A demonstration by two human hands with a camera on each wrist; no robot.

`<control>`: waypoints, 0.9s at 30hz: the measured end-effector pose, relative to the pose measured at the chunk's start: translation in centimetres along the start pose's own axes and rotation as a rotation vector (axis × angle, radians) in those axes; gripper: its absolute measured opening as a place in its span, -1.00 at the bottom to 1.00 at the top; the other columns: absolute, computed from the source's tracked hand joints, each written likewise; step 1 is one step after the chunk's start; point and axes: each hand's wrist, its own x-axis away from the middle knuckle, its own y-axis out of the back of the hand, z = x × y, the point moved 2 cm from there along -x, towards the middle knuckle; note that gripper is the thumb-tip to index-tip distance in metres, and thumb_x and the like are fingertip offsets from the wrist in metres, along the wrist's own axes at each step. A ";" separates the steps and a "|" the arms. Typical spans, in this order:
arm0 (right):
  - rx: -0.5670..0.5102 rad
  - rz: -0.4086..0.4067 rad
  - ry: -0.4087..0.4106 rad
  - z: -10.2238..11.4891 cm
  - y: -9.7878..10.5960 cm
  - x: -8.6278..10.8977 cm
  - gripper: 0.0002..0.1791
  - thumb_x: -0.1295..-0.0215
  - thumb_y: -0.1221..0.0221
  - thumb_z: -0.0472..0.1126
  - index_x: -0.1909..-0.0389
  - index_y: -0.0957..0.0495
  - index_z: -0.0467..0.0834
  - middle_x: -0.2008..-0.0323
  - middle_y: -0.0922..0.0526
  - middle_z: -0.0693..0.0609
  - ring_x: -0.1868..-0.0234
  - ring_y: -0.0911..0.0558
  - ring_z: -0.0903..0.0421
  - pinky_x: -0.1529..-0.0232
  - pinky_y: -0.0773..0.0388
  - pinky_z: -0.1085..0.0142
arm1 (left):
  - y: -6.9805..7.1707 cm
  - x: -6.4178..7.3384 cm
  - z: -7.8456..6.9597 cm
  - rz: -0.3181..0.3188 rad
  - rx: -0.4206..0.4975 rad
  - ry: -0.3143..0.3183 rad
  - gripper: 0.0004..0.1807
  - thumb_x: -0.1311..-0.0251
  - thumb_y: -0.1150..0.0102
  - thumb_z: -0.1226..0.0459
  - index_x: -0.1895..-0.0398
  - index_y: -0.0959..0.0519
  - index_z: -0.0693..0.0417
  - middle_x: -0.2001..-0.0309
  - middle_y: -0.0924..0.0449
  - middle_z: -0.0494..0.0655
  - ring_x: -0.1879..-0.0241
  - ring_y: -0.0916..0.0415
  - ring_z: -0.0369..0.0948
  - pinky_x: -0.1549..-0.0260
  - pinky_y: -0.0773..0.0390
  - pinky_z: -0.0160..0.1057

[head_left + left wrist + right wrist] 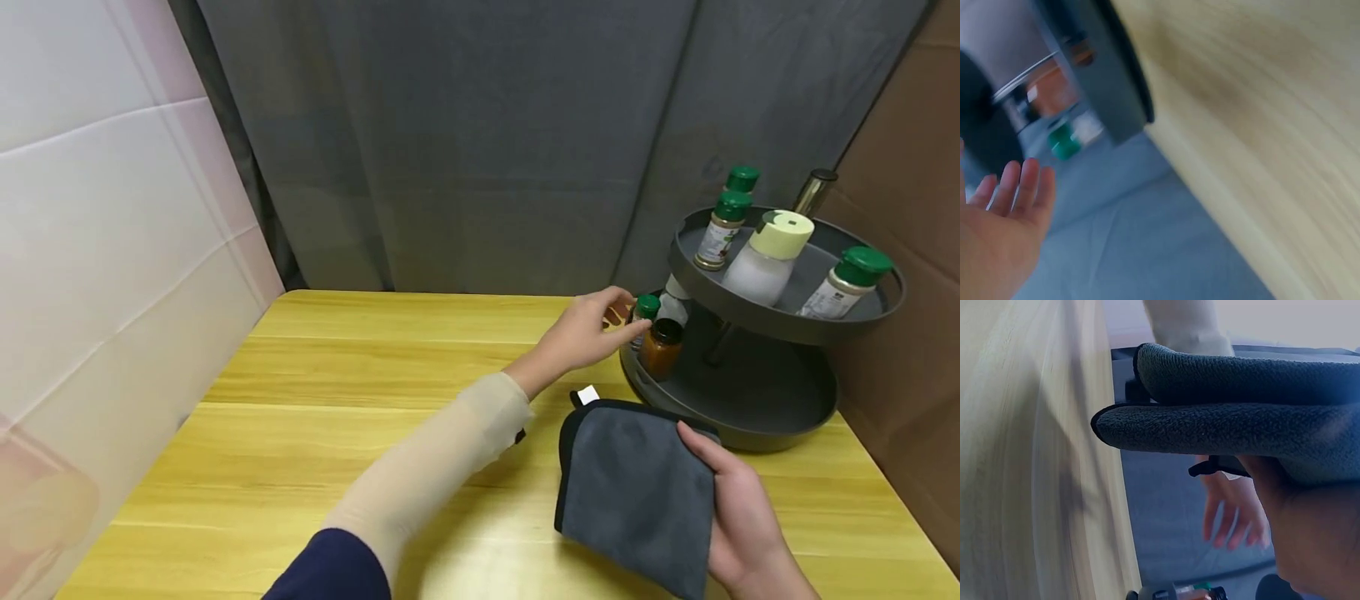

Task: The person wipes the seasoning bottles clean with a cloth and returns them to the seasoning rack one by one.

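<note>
A folded grey cloth [637, 492] with black edging and a small white tag is gripped at its right side by my right hand [746, 517], thumb on top. My left hand [588, 333] reaches across to the lower tier of a dark grey two-tier rack [735, 417]. Its fingers are spread beside a green-capped bottle [647, 307] and a dark-lidded jar [662, 354] of orange-brown contents. In the left wrist view the left palm [1000, 244] faces up, and the fingers hold nothing. The right wrist view shows the cloth [1222, 428] as two thick folds.
Green-capped spice bottles [843, 283], a white bottle with a pale yellow lid [772, 254] and a gold bottle with a black cap [813, 192] stand on the upper tier. A grey curtain [465, 150] hangs behind the wooden table [337, 358].
</note>
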 end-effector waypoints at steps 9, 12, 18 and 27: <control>0.116 -0.101 -0.025 0.2 -1.4 -2.1 -0.54 -0.73 0.18 0.21 -0.45 -0.22 0.11 -0.26 -0.60 0.29 -0.28 -0.63 0.31 -0.41 -0.54 0.34 | 7.4 7.0 -0.6 -0.248 0.147 -0.039 -0.74 -0.52 -0.25 0.02 -0.01 -0.72 -0.04 0.10 -0.78 -0.18 0.08 -0.72 -0.29 -0.06 -0.73 -0.26; 0.159 -0.083 -0.016 0.2 -2.0 -3.1 -0.54 -0.73 0.18 0.21 -0.43 -0.21 0.09 -0.20 -0.61 0.27 -0.22 -0.65 0.30 -0.38 -0.56 0.34 | 8.6 9.4 -0.2 -0.293 0.155 -0.023 -0.77 -0.52 -0.25 0.06 0.01 -0.73 -0.03 0.11 -0.79 -0.16 0.08 -0.73 -0.25 -0.07 -0.75 -0.16; 0.171 -0.053 -0.055 -0.2 -3.2 -4.8 -0.57 -0.74 0.18 0.16 -0.37 -0.26 0.01 -0.11 -0.64 0.18 -0.13 -0.70 0.23 -0.31 -0.62 0.29 | 9.9 14.7 1.7 -0.330 0.167 0.098 -0.78 -0.50 -0.27 0.11 0.00 -0.73 0.02 0.07 -0.77 -0.08 0.03 -0.73 -0.15 -0.08 -0.75 -0.02; 0.107 0.060 -0.176 -2.2 -4.5 -6.8 -0.60 -0.75 0.17 0.11 -0.25 -0.38 -0.07 -0.02 -0.70 0.10 -0.06 -0.74 0.17 -0.22 -0.67 0.26 | 10.8 18.6 2.7 -0.403 0.172 0.211 -0.76 -0.50 -0.27 0.12 -0.04 -0.72 0.04 -0.02 -0.76 -0.04 -0.03 -0.73 -0.10 -0.15 -0.70 0.09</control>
